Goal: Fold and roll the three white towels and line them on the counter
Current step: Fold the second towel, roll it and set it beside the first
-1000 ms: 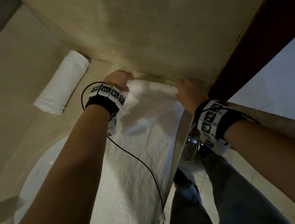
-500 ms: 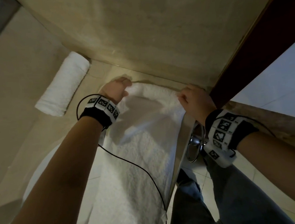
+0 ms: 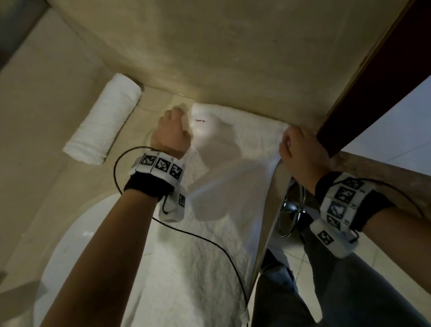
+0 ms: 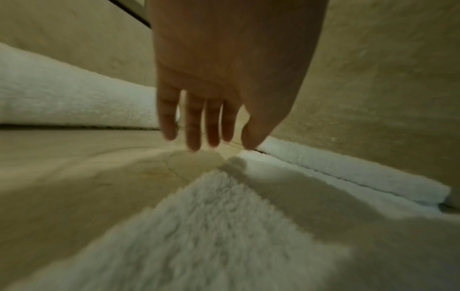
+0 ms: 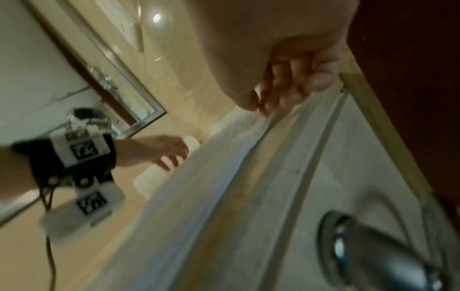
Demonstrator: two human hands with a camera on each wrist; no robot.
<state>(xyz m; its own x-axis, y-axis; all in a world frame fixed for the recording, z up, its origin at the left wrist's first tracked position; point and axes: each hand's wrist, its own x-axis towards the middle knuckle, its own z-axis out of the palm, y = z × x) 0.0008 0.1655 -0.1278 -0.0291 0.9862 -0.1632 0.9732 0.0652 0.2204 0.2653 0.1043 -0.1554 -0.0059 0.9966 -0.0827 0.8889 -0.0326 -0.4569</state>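
While the flat towel (image 3: 216,241) lay spread along the counter (image 3: 38,142), my left hand (image 3: 171,133) hovered at its eleven o'clock corner, fingers relaxed and holding nothing; my right hand (image 3: 303,153) pinched its two o'clock corner. At ten o'clock sat a rolled towel (image 3: 102,119).

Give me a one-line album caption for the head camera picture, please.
Two hands, left open and right at the edge, over a flat white towel on the counter, one rolled towel beside.

Both forearms are bare. Each wrist wears a black band (image 3: 147,187) ringed with white blocks (image 3: 161,165) bearing black-and-white square markers, trailing a thin black cable (image 3: 216,244). Blue-grey jeans (image 3: 351,295) cover the legs.
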